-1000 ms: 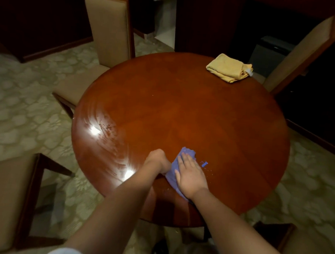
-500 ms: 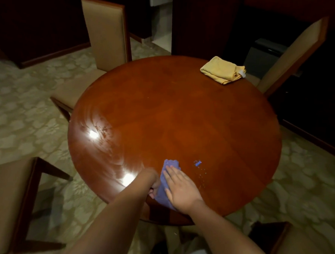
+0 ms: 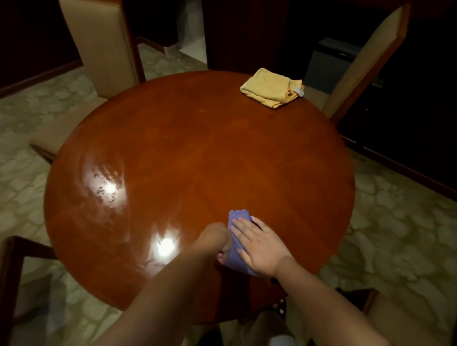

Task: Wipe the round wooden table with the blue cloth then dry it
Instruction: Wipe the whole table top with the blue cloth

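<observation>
A: Head view, looking down. Right hand lies flat on the blue cloth, fingers straight and spread, pressing it onto the round wooden table near the table's close edge.

B: And the left hand?

A: Just beside the right one, touching the cloth's left edge. Fingers curled, fingertips showing at the cloth's border; it appears to pinch that edge, though the grip is partly hidden.

B: Anything else on the table?

A: A folded yellow cloth, well apart from both hands, at the far rim, ahead and right of them. Left of the hands the surface shows wet streaks and glare.

B: Around the table?

A: Two tan chairs beyond the far side, one to the left and one to the right; patterned carpet underneath.
</observation>
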